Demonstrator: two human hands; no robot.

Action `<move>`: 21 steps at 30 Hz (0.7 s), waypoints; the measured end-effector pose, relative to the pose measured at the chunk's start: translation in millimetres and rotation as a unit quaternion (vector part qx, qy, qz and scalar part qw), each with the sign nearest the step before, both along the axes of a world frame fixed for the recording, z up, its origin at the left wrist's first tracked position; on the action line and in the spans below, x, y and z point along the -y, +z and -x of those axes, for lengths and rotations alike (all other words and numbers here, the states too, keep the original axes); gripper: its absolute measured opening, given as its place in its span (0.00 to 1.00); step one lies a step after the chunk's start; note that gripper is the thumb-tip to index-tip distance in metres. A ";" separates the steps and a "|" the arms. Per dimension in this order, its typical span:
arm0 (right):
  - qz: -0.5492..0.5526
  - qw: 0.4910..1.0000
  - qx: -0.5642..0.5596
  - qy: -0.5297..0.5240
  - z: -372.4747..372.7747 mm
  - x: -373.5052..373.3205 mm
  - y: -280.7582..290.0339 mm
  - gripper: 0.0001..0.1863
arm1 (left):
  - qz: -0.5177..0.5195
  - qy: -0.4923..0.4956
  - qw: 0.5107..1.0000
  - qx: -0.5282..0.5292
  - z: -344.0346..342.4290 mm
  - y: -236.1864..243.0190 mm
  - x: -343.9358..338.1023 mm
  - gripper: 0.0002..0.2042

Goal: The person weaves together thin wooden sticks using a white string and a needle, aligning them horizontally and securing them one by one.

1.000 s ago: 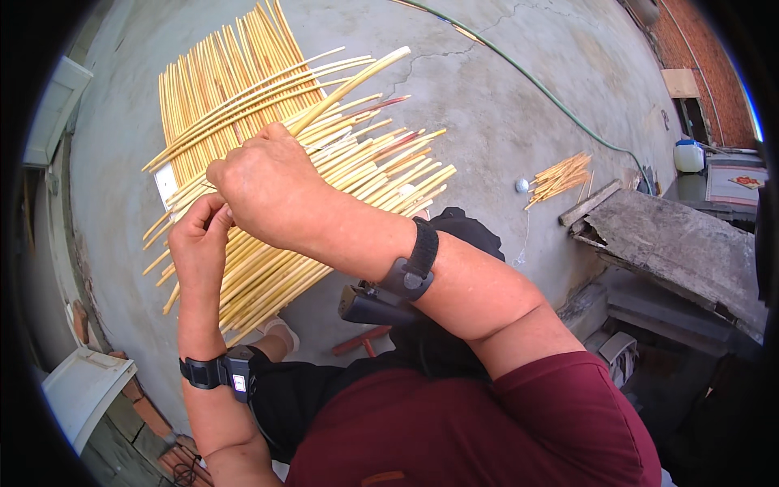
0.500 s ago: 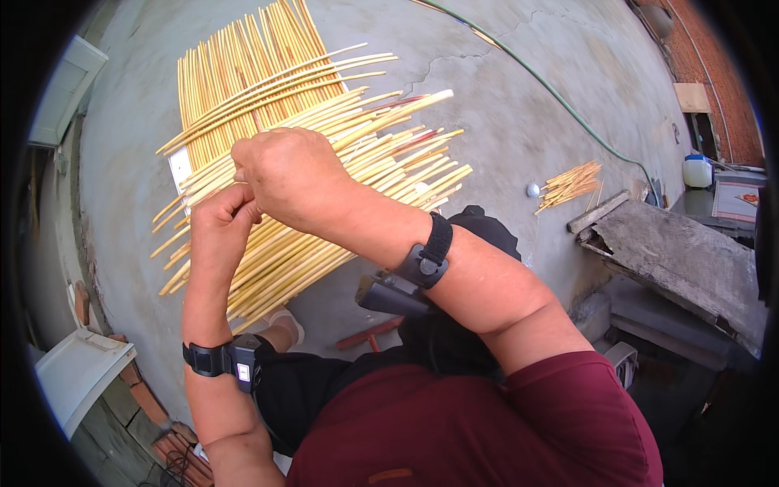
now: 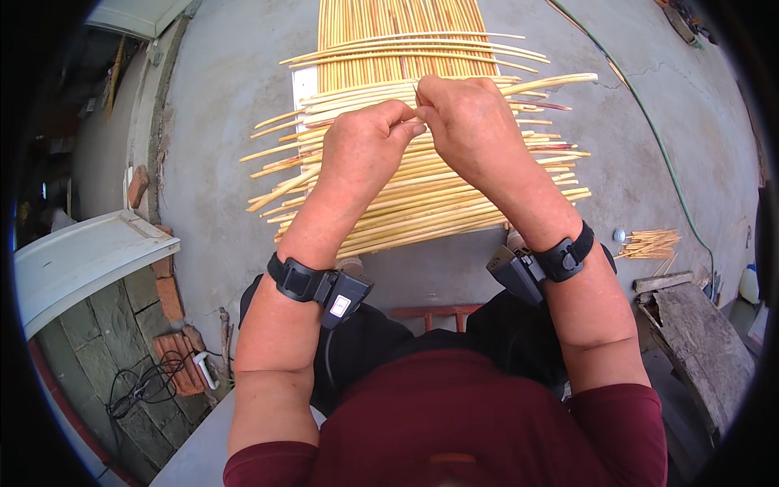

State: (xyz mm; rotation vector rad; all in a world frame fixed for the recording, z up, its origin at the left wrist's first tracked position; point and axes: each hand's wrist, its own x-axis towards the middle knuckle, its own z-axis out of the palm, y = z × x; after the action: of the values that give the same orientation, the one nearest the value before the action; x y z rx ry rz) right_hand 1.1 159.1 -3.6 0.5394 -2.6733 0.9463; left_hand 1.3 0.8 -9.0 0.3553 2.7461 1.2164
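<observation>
My left hand (image 3: 365,144) and my right hand (image 3: 472,122) meet over the middle of a mat of pale yellow rods. Both are closed in a pinch, thumbs and fingertips almost touching. Whatever they pinch is too small to make out; a thin dark tip shows by the right fingers. Beyond them, a tight row of upright rods (image 3: 398,24) runs away from me, with several slender rods (image 3: 454,53) laid across it. Closer to me, many loose rods (image 3: 438,199) lie crosswise beneath my hands and wrists. A white strip (image 3: 304,84) shows at the left edge of the row.
A green hose (image 3: 649,122) curves over the concrete floor at right. Near it lie a small pile of short sticks (image 3: 649,243), a pale ball (image 3: 619,235) and a worn grey board (image 3: 702,345). At left are a white panel (image 3: 97,260), bricks (image 3: 180,361) and black cable (image 3: 138,394).
The view has turned, so the rods lie further right and straighter. My right hand, earlier above and overlapping the left, now sits beside it. Both hands stay pinched.
</observation>
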 end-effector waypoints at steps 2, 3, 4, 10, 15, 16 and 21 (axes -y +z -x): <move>0.007 1.000 0.000 -0.002 1.7 2.5 -1.0 0.07 | 0.004 0.011 1.000 0.005 -1.3 1.0 1.2 0.07; 0.001 0.999 -0.031 0.003 1.9 2.9 -0.2 0.07 | -0.002 0.013 1.000 0.010 -2.1 1.7 1.5 0.08; -0.005 0.998 -0.063 0.007 1.9 4.2 1.1 0.07 | 0.001 0.014 1.000 0.010 -3.1 2.9 1.9 0.08; 0.017 0.985 -0.170 0.000 1.6 8.8 11.9 0.06 | -0.040 0.023 0.986 -0.158 -5.3 13.7 0.3 0.05; 0.014 0.979 -0.204 -0.006 -0.3 10.7 14.2 0.07 | -0.058 0.015 0.962 -0.266 -7.4 12.3 -0.4 0.05; 0.012 0.978 -0.208 -0.003 0.4 11.0 12.8 0.07 | -0.058 0.015 0.962 -0.265 -6.9 12.5 0.6 0.05; 0.019 0.970 -0.241 0.006 4.1 9.6 8.9 0.07 | -0.033 0.009 0.965 -0.261 -4.1 10.9 2.5 0.05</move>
State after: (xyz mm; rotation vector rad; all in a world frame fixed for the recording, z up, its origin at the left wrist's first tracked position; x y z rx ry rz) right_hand -3.0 149.5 5.4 0.6783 -2.2141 0.7509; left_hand 5.4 -1.7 1.9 0.7574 3.1449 1.3863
